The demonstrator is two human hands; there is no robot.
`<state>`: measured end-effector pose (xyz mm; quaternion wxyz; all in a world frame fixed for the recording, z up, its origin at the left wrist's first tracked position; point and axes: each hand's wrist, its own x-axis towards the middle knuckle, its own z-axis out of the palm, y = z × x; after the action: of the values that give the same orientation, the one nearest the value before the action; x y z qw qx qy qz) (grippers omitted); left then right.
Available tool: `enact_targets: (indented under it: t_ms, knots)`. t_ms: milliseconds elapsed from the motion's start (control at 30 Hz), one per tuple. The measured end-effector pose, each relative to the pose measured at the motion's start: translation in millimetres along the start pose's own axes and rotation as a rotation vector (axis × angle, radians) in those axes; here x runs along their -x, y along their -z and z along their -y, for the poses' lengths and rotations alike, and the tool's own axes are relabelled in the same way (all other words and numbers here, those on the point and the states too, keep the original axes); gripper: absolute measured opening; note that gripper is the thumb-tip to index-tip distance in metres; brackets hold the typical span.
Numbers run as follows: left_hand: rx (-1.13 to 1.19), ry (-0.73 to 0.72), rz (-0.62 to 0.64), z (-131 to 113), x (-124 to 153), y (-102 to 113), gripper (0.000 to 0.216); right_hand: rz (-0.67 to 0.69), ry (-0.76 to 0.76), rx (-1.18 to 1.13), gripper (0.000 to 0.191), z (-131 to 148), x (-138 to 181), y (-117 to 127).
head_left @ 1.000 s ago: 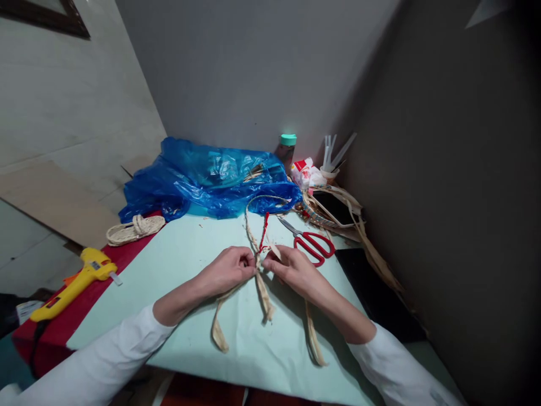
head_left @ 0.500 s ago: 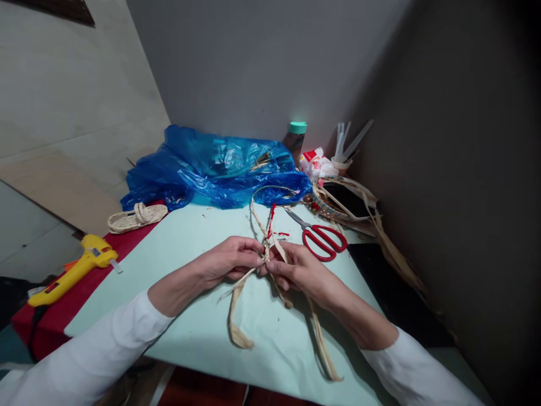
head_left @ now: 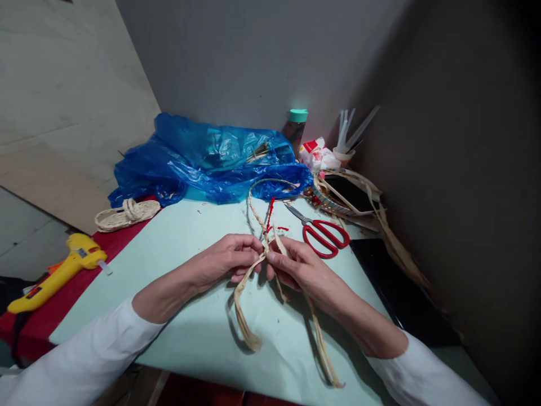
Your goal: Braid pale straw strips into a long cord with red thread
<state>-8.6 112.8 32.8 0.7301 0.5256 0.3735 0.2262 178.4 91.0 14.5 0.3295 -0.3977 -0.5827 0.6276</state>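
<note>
My left hand (head_left: 230,260) and my right hand (head_left: 298,269) meet at the middle of the pale green table top (head_left: 186,248), both pinched on tan straw strips (head_left: 243,316). The strips join a braided straw cord (head_left: 256,211) with a red strand (head_left: 269,211) that runs away from me toward the blue bag. Loose strip ends hang down toward the near table edge, one under each hand. The fingers are closed tight around the braid's working point.
Red-handled scissors (head_left: 323,234) lie just right of the hands. A crumpled blue plastic bag (head_left: 203,160), a green-capped bottle (head_left: 296,127), a cup of sticks (head_left: 344,152) and straw scraps (head_left: 363,194) crowd the back. A yellow glue gun (head_left: 54,273) and coiled straw rope (head_left: 127,214) sit left.
The hands stay together on the braid. The left-hand strip has swung lower and now hangs in a loop; the view has shifted slightly.
</note>
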Motion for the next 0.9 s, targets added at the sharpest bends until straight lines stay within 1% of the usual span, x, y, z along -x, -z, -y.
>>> enact_targets:
  t_ms: [133,233,367,467,567,633,767,900]
  knots:
    - [-0.046,0.031,-0.039,0,0,4,0.019,-0.016,-0.072,-0.029,0.036,2,1,0]
    - [-0.126,0.013,-0.069,1,-1,7,0.017,-0.005,-0.11,-0.019,0.037,2,1,1]
    - [-0.068,0.019,-0.025,3,-1,5,0.017,0.002,-0.134,0.07,0.036,2,-1,1]
    - [0.027,0.053,-0.008,6,1,0,0.019,-0.027,-0.096,0.278,0.033,3,1,-2]
    - [0.078,0.08,-0.04,6,3,-5,0.022,-0.174,-0.006,0.62,0.029,6,6,-10]
    - [0.066,0.053,-0.07,5,3,-7,0.026,-0.247,0.021,0.775,0.025,8,9,-15]
    - [0.027,0.0,-0.158,6,1,-12,0.03,-0.271,0.025,0.892,0.02,9,11,-24]
    - [0.031,-0.032,-0.228,12,-1,-16,0.027,-0.269,-0.041,1.014,0.017,9,12,-29]
